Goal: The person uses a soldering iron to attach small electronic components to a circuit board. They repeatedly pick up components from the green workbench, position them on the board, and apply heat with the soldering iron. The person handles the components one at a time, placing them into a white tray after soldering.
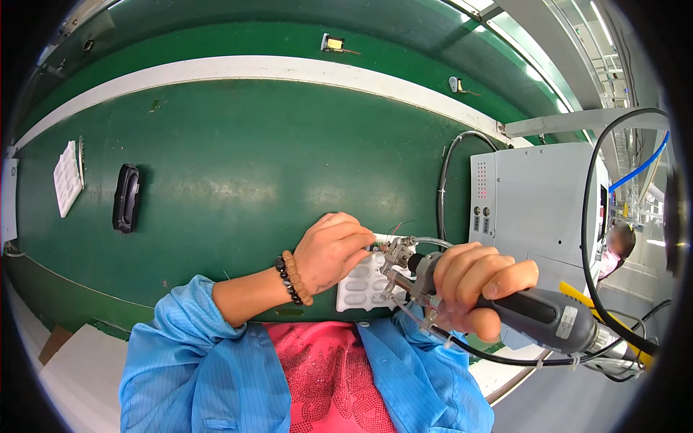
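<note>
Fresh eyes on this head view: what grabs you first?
First, the dark handheld tool at lower right, gripped in the right hand, its metal head close to a small part that the left hand seems to pinch at the white tray. Next, the bulky pale grey box on the right side of the green bench. Then the bright blue jacket along the bottom.

The green table (289, 159) bears white trays (355, 286), one black case (125, 200).

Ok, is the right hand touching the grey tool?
Touching: the head view shows the right hand with its fingers curled around the grey tool.
</note>
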### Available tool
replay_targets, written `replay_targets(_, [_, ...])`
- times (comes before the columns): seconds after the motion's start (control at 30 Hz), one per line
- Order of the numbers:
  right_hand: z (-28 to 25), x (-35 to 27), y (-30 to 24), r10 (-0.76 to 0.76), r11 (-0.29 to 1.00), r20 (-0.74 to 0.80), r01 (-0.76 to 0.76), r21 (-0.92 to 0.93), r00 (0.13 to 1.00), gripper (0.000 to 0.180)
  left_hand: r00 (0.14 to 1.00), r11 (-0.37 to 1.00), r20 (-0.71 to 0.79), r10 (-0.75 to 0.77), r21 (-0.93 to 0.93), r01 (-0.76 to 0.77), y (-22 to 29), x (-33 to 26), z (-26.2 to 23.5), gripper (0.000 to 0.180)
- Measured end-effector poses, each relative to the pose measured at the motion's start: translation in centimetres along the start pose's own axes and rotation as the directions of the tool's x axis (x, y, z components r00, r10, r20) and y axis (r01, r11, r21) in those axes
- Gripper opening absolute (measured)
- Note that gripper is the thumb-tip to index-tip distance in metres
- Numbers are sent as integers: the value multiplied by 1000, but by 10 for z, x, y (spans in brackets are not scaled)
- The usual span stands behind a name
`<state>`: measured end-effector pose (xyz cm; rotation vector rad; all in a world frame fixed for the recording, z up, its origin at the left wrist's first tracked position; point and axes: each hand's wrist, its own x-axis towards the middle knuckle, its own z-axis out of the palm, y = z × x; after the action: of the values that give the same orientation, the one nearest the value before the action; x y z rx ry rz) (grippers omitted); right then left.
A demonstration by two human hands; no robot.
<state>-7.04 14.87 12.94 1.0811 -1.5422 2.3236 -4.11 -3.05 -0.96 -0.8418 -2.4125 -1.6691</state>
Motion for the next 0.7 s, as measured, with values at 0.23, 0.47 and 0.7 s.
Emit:
replay_targets(0.23, [13, 5, -53, -188, 975, -137, 168, -147, 973, 47, 999, 1000, -18, 30, 3, -29, 0, 0, -2, 26])
replay_targets(0.47, [55, -6, -77, -98, 918, -292, -27, -396, 951, 45, 998, 997, -4, 69, 26, -69, -2, 1, 2, 23])
replay_targets(0.7, [68, -12, -65, -90, 944, -435, -63, -325, 896, 44, 997, 997, 4, 74, 30, -74, 2, 2, -2, 22])
